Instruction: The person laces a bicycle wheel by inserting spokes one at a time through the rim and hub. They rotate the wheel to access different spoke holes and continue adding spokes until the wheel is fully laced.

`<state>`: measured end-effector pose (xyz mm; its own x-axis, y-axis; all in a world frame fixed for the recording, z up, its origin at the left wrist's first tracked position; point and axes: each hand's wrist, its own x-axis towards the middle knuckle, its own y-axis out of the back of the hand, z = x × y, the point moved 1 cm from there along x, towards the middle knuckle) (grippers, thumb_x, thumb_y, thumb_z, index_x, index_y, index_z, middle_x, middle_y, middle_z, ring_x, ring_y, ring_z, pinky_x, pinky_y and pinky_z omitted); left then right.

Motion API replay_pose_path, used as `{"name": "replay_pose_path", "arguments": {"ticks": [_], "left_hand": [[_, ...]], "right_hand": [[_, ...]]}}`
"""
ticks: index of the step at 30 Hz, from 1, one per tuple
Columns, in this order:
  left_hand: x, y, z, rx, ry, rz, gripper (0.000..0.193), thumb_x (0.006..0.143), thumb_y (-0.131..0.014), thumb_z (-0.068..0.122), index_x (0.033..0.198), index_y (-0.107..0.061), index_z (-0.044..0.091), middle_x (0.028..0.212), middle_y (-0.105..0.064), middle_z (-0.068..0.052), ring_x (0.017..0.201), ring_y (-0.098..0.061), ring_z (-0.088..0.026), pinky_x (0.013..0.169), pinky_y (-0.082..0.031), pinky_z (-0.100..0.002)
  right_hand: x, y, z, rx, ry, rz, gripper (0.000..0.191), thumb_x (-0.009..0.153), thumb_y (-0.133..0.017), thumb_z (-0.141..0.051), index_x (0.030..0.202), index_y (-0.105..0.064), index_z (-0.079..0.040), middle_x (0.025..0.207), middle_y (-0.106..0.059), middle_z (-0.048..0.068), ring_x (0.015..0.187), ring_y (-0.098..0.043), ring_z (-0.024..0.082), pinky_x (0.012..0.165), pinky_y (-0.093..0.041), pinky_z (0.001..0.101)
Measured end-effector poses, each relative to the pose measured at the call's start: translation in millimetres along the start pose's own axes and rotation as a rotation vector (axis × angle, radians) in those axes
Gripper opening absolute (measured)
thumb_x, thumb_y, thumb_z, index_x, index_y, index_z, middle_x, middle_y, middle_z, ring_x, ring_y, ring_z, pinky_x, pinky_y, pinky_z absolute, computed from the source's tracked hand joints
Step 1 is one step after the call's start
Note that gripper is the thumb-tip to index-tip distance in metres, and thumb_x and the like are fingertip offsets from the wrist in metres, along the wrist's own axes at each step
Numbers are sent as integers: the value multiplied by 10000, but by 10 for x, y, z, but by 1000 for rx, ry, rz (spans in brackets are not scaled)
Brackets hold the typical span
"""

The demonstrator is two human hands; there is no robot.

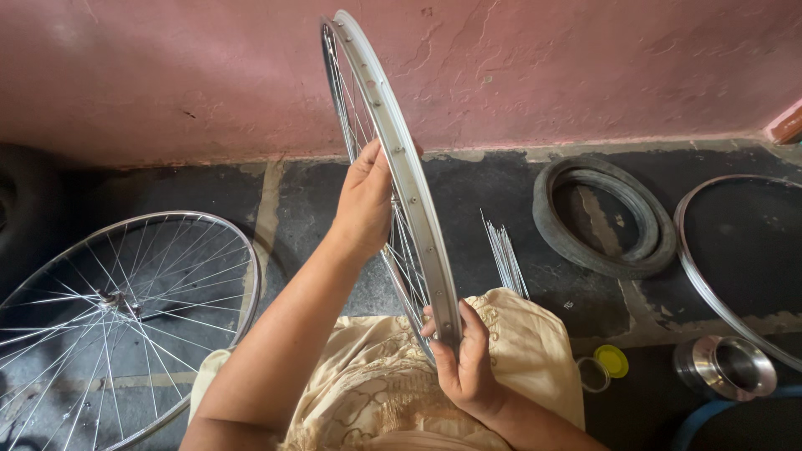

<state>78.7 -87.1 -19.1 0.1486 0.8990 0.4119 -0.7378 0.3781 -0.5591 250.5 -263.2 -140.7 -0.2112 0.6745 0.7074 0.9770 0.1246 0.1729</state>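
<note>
A person is holding a spoked bicycle wheel point(393, 167) upright over their lap. The left hand point(365, 200) is gripping its rim partway up; the right hand point(464, 361) is clasping the rim's lower edge. Another wheel point(117, 317) is lying on the floor at left.

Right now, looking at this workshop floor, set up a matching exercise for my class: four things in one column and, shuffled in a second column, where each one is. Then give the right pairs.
Things:
1. spoked wheel rim
2. complete spoked wheel
3. black tyre
4. yellow lid

Places:
A. flat on the floor at the far left
B. on the floor by the wall, right of the loose spokes
C. held upright between the left hand and the right hand
D. on the floor beside the steel bowl

Pairs: 1-C, 2-A, 3-B, 4-D
</note>
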Motion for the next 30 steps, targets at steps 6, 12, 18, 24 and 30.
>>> {"name": "replay_pose_path", "arguments": {"ticks": [6, 12, 18, 24, 30], "left_hand": [[-8, 19, 32, -89, -33, -3, 190, 1050, -639, 205, 1196, -620, 85, 1003, -671, 2, 900, -625, -88, 806, -536, -279], [19, 50, -34, -90, -47, 6, 168, 1068, -644, 175, 1186, -638, 57, 994, -673, -13, 882, -629, -99, 788, -539, -286], [28, 46, -5, -110, 34, -35, 208, 1104, -591, 232, 1180, -635, 43, 1002, -673, -21, 896, -623, -105, 814, -530, -274], [3, 17, 32, -94, -34, -28, 189, 1011, -673, 153, 1181, -612, 98, 1020, -673, -4, 924, -643, -104, 840, -546, -287], [55, 57, -51, -112, -41, -46, 158, 1040, -685, 169, 1142, -627, 63, 992, -682, -18, 898, -647, -107, 809, -552, -298]], "right_hand": [[23, -4, -7, -7, 9, -4, 661, 1058, -511, 11, 1601, -136, -29, 1371, -546, 224, 1077, -645, 211, 1049, -519, 399], [50, -13, -17, 5, 7, 2, 657, 1056, -520, 6, 1595, -145, -24, 1371, -540, 228, 1063, -639, 210, 1035, -514, 400], [47, -2, -22, 8, 33, -1, 648, 1065, -510, -4, 1601, -145, -29, 1365, -545, 221, 1071, -642, 207, 1049, -517, 405], [25, -2, -4, -8, 10, 8, 653, 1059, -501, 2, 1599, -136, -25, 1371, -551, 227, 1076, -648, 208, 1045, -521, 406], [-4, -1, 47, 16, 18, 8, 653, 1061, -506, 6, 1600, -139, -30, 1392, -544, 231, 1070, -651, 203, 1052, -532, 404]]}}
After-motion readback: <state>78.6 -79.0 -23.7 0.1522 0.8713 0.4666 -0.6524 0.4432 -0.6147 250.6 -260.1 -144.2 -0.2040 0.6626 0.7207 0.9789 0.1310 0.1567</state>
